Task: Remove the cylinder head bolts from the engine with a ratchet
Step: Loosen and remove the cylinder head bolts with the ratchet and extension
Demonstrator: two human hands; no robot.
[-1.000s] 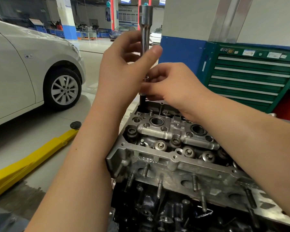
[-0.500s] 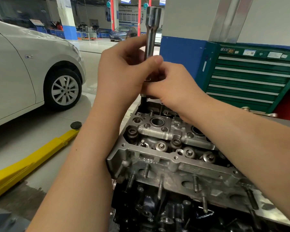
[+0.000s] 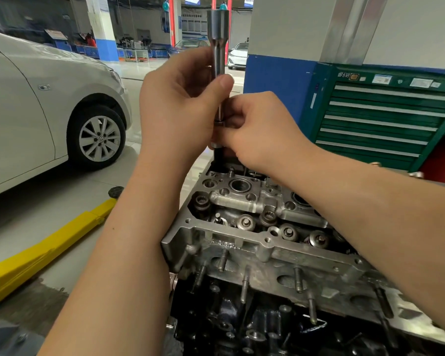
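Observation:
A bare aluminium cylinder head [image 3: 257, 246] sits on a dark engine block, filling the lower right of the head view. Above its far left corner a steel extension bar with a socket end [image 3: 218, 37] stands upright. My left hand [image 3: 183, 109] grips the bar's shaft, thumb across its front. My right hand [image 3: 260, 129] pinches the bar's lower part, where a dark bolt shank [image 3: 219, 156] hangs below, just over the head. Two spline-head bolts [image 3: 202, 201] [image 3: 267, 217] sit in the head. No ratchet handle is in view.
A white car [image 3: 44, 106] stands on the left. A yellow lift arm [image 3: 46, 253] lies along the floor beside the engine. A green drawer tool cabinet [image 3: 385, 119] stands at the right, behind a blue-and-white wall.
The bar tilted slightly right and returned upright. My right hand closed in against my left around the bar's lower part. The engine has not moved.

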